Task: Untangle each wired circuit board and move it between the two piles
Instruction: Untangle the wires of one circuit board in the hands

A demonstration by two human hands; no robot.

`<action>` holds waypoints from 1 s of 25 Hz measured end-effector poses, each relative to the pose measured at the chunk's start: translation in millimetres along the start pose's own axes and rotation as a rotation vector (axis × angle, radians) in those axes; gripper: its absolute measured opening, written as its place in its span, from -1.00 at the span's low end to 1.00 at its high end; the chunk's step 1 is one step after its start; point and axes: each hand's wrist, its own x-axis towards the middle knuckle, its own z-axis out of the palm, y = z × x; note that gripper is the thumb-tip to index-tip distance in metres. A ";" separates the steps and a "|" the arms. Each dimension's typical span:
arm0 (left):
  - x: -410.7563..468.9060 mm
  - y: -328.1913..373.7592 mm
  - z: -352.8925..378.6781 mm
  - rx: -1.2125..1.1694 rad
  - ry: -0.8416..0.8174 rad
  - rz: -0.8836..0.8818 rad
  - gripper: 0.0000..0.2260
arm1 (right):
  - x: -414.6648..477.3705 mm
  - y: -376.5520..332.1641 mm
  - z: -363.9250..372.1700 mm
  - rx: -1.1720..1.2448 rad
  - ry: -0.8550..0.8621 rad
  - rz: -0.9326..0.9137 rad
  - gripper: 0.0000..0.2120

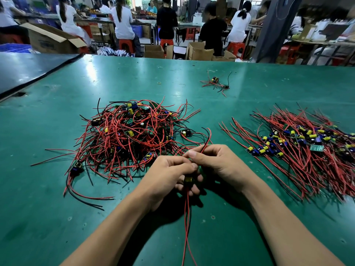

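**Circuit board [187,179] held lengthwise, wires running near to far**

We hold it over the table [57,208], between the two piles. Our left hand [169,169] curls round the board; our right hand [217,162] pinches its upper wires [206,140], while the lower wires [187,217] trail toward us. The tangled pile [130,135] lies left, the sorted pile [307,148] right, nearer our right hand, so we judge that hand should carry it across.

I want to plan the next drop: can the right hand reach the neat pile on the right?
Probably yes: only bare mat lies between the right hand and the neat pile, though it pinches wires of the board in the left hand.
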 end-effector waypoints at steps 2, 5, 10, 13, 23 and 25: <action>-0.3 -0.7 0.8 0.044 -0.019 0.000 -0.87 | 4.9 2.6 -0.4 -0.104 0.130 -0.083 -0.70; 1.5 0.1 3.5 0.086 -0.021 0.003 -0.87 | 13.2 5.9 -4.6 -0.281 0.337 -0.232 -0.71; 2.7 3.0 4.5 0.069 -0.020 -0.039 -0.86 | 14.3 4.0 2.7 -0.094 0.342 -0.184 -0.67; 3.2 -1.2 6.9 0.092 0.023 0.016 -0.83 | 9.7 0.7 3.2 0.029 0.146 -0.017 -0.67; 2.7 -3.2 3.7 0.063 0.021 0.003 -0.82 | 9.9 5.4 -6.7 -0.166 0.202 -0.191 -0.65; 1.5 -1.6 3.1 0.107 0.001 0.001 -0.82 | 9.4 2.1 -7.9 -0.280 0.308 -0.281 -0.63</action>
